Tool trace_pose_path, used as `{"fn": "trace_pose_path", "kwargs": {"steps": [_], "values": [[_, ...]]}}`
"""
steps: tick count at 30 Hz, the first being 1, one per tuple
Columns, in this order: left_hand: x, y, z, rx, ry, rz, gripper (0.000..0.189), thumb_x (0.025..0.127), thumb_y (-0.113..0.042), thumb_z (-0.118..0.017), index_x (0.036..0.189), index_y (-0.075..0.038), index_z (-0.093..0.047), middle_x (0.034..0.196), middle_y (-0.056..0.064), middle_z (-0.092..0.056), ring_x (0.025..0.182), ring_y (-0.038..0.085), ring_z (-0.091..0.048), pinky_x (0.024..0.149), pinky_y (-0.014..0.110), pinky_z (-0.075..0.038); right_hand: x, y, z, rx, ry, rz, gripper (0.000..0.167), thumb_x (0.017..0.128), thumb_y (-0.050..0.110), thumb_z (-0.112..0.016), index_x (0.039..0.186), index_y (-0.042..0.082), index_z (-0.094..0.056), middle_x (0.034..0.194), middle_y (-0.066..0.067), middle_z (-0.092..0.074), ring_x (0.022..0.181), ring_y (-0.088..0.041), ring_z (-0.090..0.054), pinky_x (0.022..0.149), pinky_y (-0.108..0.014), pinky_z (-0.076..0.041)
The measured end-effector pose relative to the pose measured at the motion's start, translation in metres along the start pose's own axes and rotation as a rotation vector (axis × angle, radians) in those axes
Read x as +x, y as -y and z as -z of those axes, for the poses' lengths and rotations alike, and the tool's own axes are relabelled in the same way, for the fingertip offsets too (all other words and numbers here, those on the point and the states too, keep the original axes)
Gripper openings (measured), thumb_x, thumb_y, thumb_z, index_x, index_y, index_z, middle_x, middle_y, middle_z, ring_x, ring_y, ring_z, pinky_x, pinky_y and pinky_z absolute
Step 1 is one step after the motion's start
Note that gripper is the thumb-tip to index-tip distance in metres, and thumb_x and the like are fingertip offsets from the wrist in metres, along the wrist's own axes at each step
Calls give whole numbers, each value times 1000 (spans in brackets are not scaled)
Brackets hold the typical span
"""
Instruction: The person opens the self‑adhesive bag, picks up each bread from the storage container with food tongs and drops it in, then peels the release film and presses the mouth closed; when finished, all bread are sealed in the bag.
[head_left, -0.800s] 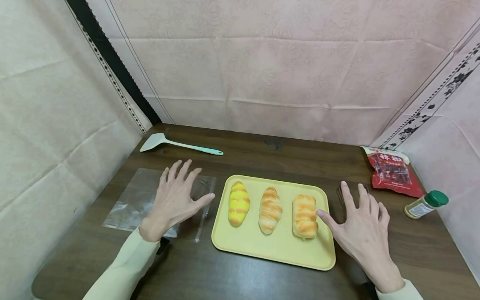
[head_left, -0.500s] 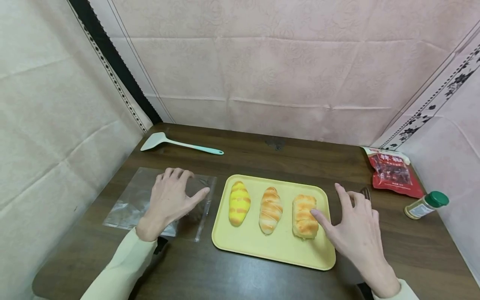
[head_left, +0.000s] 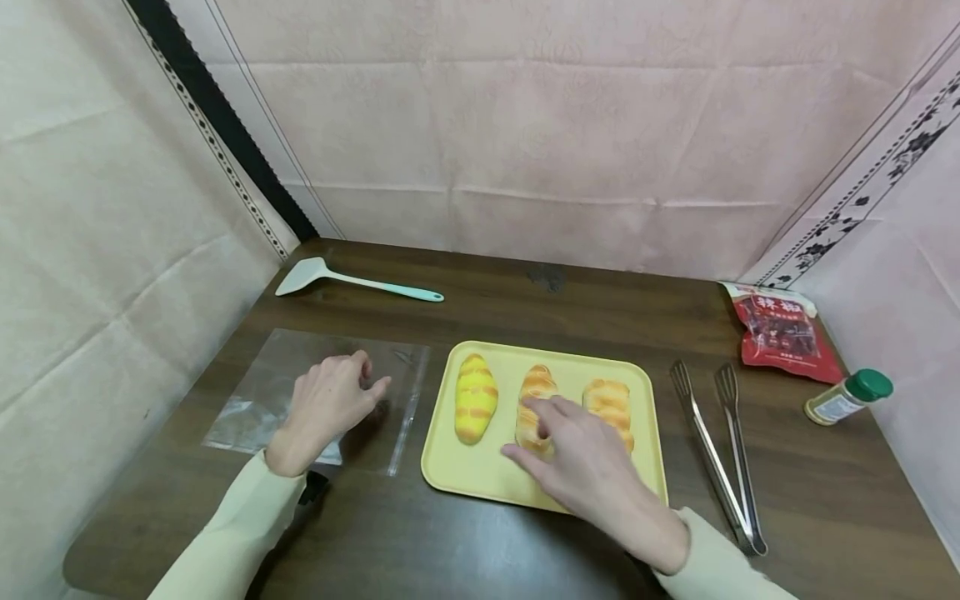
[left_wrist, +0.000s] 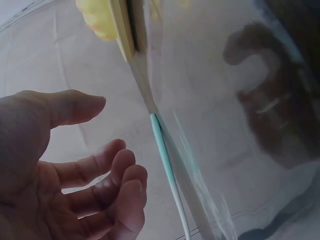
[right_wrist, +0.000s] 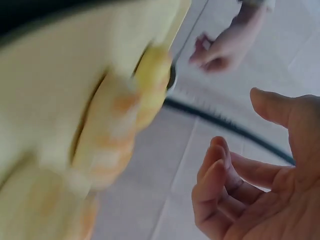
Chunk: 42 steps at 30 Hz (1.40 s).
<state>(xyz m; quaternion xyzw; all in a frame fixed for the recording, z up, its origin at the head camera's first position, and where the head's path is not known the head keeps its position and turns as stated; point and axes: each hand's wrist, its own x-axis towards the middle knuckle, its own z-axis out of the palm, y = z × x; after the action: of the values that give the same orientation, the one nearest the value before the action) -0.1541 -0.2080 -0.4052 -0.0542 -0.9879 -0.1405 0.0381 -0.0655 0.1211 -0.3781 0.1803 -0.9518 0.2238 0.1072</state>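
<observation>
My left hand hovers over a clear plastic bag lying flat on the table. In the left wrist view its fingers are loosely bent, apart from the thumb, with nothing held. My right hand is above the yellow tray, partly covering the middle bread roll and the square-ended roll. Its fingers bend loosely in the right wrist view and hold nothing. A yellow striped roll lies at the tray's left side.
Metal tongs lie spread to the right of the tray. Beyond them are a red snack packet and a green-capped jar. A pale turquoise spatula lies at the back left. Cloth-covered walls enclose the table's back and sides.
My right hand has swung left from beside the tray to over the middle roll, uncovering the tongs. My left hand has lowered slightly, its fingers bending more over the bag.
</observation>
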Motion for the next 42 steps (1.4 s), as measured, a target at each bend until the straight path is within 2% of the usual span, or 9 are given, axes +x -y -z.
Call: {"fn": "trace_pose_path", "kwargs": {"steps": [3,7,12,15,22,30,35,39,42], "values": [[1,-1,-2,5,60,9,31,98,-36,-78,93,-7,-68,76,8,-66,60,22,-55,51,34,-41,10,18,-15,49,89,38,52,88,40,-90,129,9,-77,88,2,-71,74,-11,-66,62,-27,-49],[2,-1,-4,-6,121,19,30,98,-36,-77,89,-9,-67,76,7,-66,62,22,-57,53,34,-42,24,40,-36,26,191,114,47,92,42,-87,125,11,-79,100,0,-73,89,-16,-68,66,-31,-54],[0,0,-6,-28,181,23,29,99,-32,-79,83,-12,-65,72,4,-63,62,20,-56,55,32,-41,37,64,-61,-166,269,276,39,96,44,-82,121,15,-79,110,1,-70,98,-18,-61,73,-29,-52],[2,1,-8,-42,210,19,31,99,-30,-80,80,-12,-64,70,4,-60,60,20,-55,54,32,-40,43,75,-75,-277,277,327,36,99,44,-77,122,16,-78,114,3,-71,101,-17,-59,82,-29,-47],[10,15,-24,-63,278,8,30,99,-27,-80,76,-15,-65,70,3,-62,61,19,-55,58,32,-43,58,94,-104,-366,296,253,23,100,44,-75,97,22,-82,101,3,-69,97,-18,-54,82,-35,-39],[2,2,-14,-91,365,20,44,99,-30,-78,64,-14,-56,61,-2,-47,55,15,-45,55,29,-36,73,105,-124,-508,317,205,21,105,38,-69,103,22,-82,99,2,-65,92,-18,-49,77,-32,-36],[13,24,-42,-50,411,14,50,96,-40,-81,60,-19,-54,58,-4,-47,54,16,-48,55,30,-39,76,105,-126,-514,322,201,15,101,25,-72,90,25,-82,97,2,-66,89,-18,-48,79,-31,-36],[22,44,-66,1,427,-37,50,95,-42,-80,57,-21,-56,57,-4,-51,55,16,-51,55,29,-41,76,104,-126,-471,306,189,17,102,32,-73,89,25,-82,96,1,-68,89,-18,-50,79,-31,-37],[24,47,-73,31,417,-71,46,94,-40,-80,58,-21,-58,57,-4,-53,56,16,-53,55,31,-42,75,103,-126,-446,298,188,22,101,40,-73,93,23,-83,98,1,-69,90,-19,-51,79,-31,-37]]}}
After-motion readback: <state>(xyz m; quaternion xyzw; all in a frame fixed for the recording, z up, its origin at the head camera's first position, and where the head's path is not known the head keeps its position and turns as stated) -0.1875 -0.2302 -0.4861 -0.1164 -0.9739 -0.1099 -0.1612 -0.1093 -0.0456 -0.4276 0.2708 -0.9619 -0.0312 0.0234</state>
